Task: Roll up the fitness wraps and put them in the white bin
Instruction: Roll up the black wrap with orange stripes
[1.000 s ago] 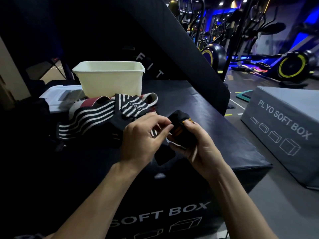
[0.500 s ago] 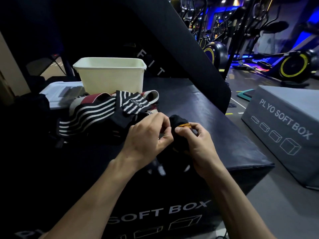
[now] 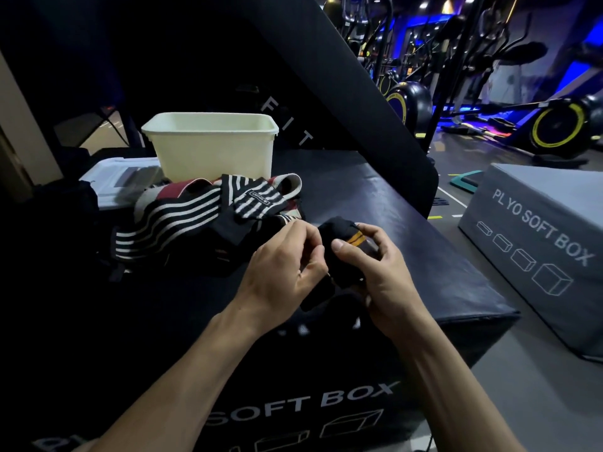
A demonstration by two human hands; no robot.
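Observation:
A black wrap with orange stripes (image 3: 342, 252), partly rolled, sits between both hands over the front of a black soft box (image 3: 408, 256). My right hand (image 3: 381, 275) grips the roll, thumb on top. My left hand (image 3: 287, 272) pinches the wrap's loose end beside the roll; a dark tail hangs below. A heap of black-and-white and maroon striped wraps (image 3: 202, 216) lies unrolled behind my left hand. The white bin (image 3: 212, 148) stands upright at the back of the box, behind the heap; its inside is hidden.
A white lidded container (image 3: 120, 181) lies left of the bin. A big black slanted pad (image 3: 342, 76) leans behind the box. A grey plyo soft box (image 3: 538, 239) sits on the floor to the right, with exercise bikes (image 3: 554, 125) beyond.
The roll has turned in my hands, so the orange stripes now face up. Both hands have stayed at about the same spot above the box.

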